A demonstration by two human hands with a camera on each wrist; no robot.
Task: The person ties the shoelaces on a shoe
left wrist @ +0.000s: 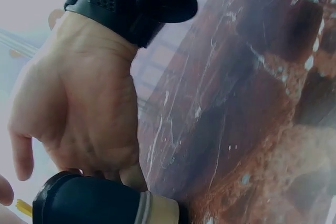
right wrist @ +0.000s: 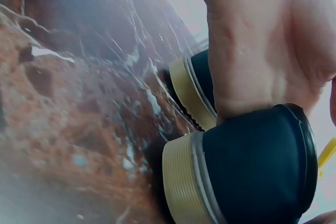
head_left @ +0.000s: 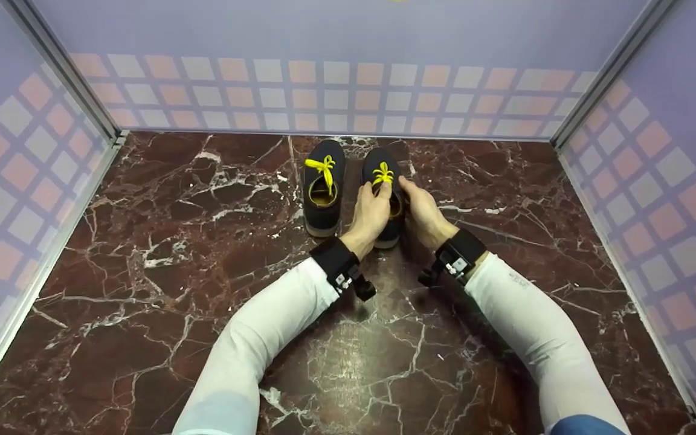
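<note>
Two dark slip-on style shoes stand side by side on the floor, toes away from me: the left shoe (head_left: 322, 219) and the right shoe (head_left: 378, 158). Each carries a yellow lace (head_left: 383, 174) at the front of its opening. Reaching in between the shoes, my left hand (head_left: 371, 214) grips the right shoe's inner side, thumb over the opening near the lace. On the outer side my right hand (head_left: 425, 212) lies along the same shoe, fingertips by the lace. The shoe's heel (left wrist: 89, 203) hides the right fingers in the left wrist view. Its pale sole (right wrist: 184, 179) shows in the right wrist view.
Reddish-brown marbled floor (head_left: 203, 272) spreads around the shoes. Low behind the toes stands a lilac wall (head_left: 348, 30) with pink and white squares; similar panels rise left and right. Both wrists wear black straps (head_left: 334, 257) with small devices.
</note>
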